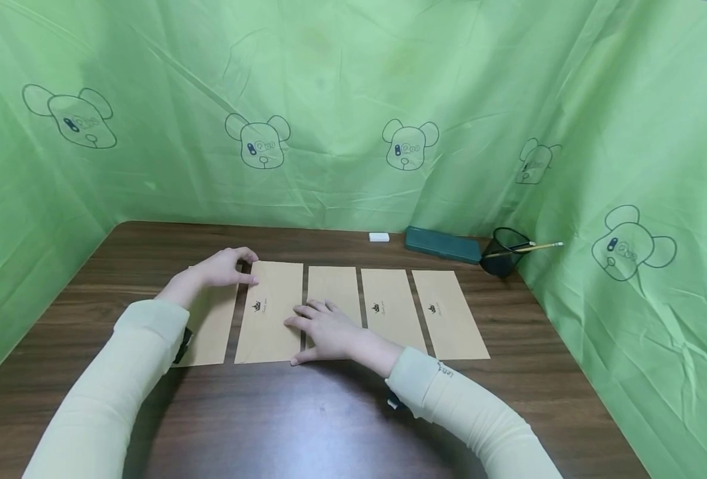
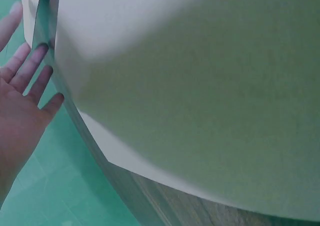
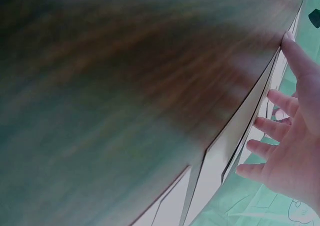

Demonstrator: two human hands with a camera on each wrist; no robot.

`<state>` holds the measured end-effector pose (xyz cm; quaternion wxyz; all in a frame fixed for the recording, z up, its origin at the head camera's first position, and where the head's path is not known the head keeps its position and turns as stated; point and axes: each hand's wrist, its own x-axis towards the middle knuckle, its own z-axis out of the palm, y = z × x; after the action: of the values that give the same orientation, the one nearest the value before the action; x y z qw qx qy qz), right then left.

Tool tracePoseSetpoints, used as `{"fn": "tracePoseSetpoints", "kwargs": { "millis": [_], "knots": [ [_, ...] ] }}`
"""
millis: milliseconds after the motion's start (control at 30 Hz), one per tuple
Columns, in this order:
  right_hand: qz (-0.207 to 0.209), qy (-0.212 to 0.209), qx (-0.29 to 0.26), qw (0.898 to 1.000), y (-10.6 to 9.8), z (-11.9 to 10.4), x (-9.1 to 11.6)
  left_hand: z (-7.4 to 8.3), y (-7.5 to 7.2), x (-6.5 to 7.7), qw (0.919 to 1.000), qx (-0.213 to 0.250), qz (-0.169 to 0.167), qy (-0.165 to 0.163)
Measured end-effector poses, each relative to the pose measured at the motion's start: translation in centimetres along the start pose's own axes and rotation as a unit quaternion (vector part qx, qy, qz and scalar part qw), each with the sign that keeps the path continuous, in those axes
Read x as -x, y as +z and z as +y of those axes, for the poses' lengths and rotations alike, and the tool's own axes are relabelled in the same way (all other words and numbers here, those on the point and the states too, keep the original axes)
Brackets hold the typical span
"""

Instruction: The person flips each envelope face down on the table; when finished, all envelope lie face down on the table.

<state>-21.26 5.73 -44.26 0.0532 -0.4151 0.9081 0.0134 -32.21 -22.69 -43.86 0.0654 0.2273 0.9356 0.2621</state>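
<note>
Several flat kraft-paper rectangles lie side by side in a row, narrow strips of tabletop between them. Small crown prints show on some. At the top left corner of the second paper from the left (image 1: 277, 286), my left hand (image 1: 218, 268) touches the edge with its thumb and fingers; its forearm crosses the leftmost paper (image 1: 212, 332). My right hand (image 1: 327, 330) lies with spread fingers over that second paper's right edge and the middle paper (image 1: 334, 283), hiding part of both. In the right wrist view its fingertips (image 3: 260, 122) rest along the papers.
To the right lie a fourth paper (image 1: 389, 306) and the rightmost paper (image 1: 449, 319). At the back of the wooden table (image 1: 329, 426) are a white eraser (image 1: 379, 237), a dark green case (image 1: 442, 245) and a black mesh cup (image 1: 502, 256) holding pencils. Green curtains (image 1: 329, 80) enclose the table.
</note>
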Motion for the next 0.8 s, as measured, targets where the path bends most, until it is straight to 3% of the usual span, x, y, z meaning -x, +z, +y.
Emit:
{"fn": "tracePoseSetpoints", "kwargs": {
  "millis": [300,500,800],
  "knots": [
    [-0.006,-0.013,-0.043,0.999,-0.1,0.0,0.0,-0.3,-1.2,0.0,0.9993,0.033,0.018,0.0],
    [0.012,-0.022,-0.058,0.998,-0.1,0.2,-0.1,0.0,-2.0,-0.2,0.9992,0.036,0.019,-0.005],
    [0.03,-0.03,-0.1,0.994,-0.9,0.1,-0.1,0.7,-3.0,-0.5,0.9983,0.037,0.041,0.021]
  ]
}}
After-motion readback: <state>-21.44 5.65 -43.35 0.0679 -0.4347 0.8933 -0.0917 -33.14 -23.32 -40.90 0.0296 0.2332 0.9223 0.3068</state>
